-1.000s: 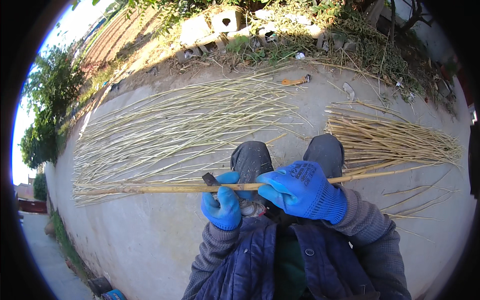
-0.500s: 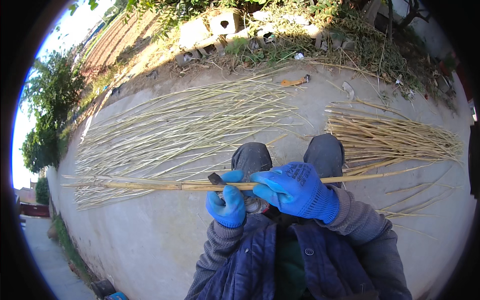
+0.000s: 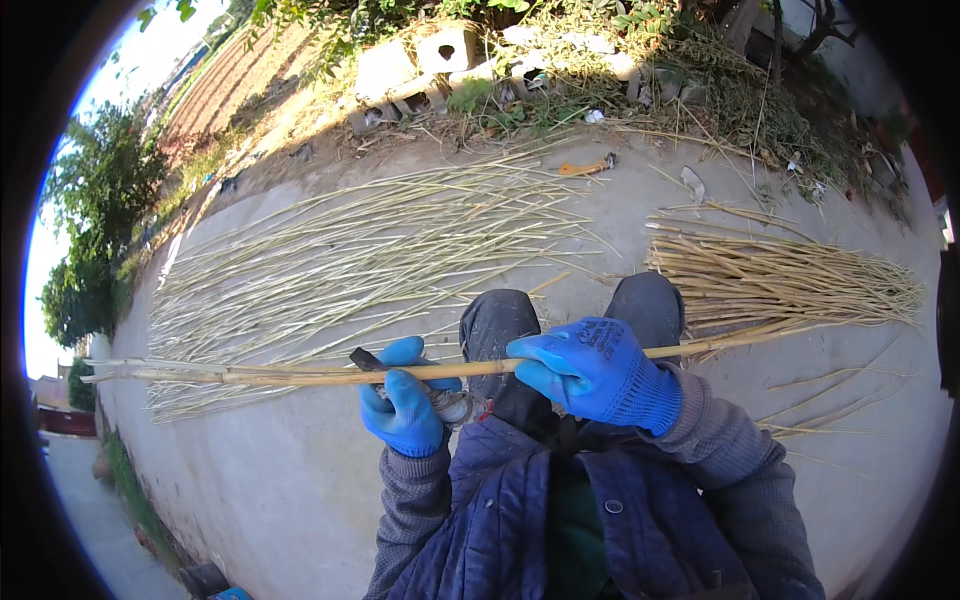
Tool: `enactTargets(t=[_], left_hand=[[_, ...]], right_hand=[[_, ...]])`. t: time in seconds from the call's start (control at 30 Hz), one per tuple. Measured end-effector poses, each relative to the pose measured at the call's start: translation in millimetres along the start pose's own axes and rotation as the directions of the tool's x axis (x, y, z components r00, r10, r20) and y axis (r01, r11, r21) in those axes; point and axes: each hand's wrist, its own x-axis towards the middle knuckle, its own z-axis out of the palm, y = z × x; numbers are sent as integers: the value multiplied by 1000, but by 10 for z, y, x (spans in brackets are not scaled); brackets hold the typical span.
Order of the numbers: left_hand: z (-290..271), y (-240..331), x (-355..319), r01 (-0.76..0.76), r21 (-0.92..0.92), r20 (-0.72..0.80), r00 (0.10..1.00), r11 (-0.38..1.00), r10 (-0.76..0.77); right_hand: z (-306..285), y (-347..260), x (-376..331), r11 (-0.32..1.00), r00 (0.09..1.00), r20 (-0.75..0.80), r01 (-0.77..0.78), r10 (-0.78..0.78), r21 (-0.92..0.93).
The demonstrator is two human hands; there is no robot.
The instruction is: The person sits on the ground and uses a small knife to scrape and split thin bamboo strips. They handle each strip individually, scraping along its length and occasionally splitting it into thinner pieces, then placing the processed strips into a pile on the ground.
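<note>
Nearest to my lens: one padded jacket [image 3: 490, 510], dark blue, and two knees, left knee [image 3: 497, 325] and right knee [image 3: 645, 308].

Just beyond the jacket, two gloved hands, one stalk [image 3: 485, 368], one dark-bladed tool [image 3: 366, 358]. Left hand [image 3: 405, 408]: fingers clamped on the tool, the stalk passing between thumb and fingers; how hard they press on it I cannot tell. Right hand [image 3: 590, 368]: fingers closed around the stalk, in front of the right knee. Stalk lies crosswise over the lap, held by both hands.

Change over the last half second: the left hand has slid leftward with the tool, away from the right, which sits nearly where it was. The stalk's left end now reaches further left in my view. I read this as the tool drawn along the stalk, more of its length past the blade. Beyond the left hand the stalk shows parted, at least two strands; between the hands it looks whole.

On the concrete [image 3: 290, 490]: one wide spread of pale strips [image 3: 340, 250] to the left, one bundle of thicker canes [image 3: 770, 270] to the right. Both too tangled for me to count.

Farther: one orange-handled object [image 3: 582, 169], one pale scrap [image 3: 693, 184]. At the back, several grey blocks [image 3: 400, 65], partly overgrown; exact number unclear.
</note>
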Motion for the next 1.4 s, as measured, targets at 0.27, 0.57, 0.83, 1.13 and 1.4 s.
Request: enactTargets(t=[0.27,0.57,0.83,1.13,1.4], left_hand=[[-60,-215,-148,-5,207,87,996,978,-14],[-124,46,100,-76,183,-7,997,980,78],[-138,8,113,182,222,17,982,958,-190],[-207,31,127,181,78,-65,982,980,-176],[-67,-53,-9,-56,444,121,993,894,2]], right_hand=[[47,-40,6,987,987,29,158,-158,1],[-4,1,25,996,990,116,86,-82,-25],[41,40,-14,995,990,100,98,-94,-33],[115,71,23,988,984,88,154,-152,-25],[230,-1,107,980,960,198,194,-199,44]])
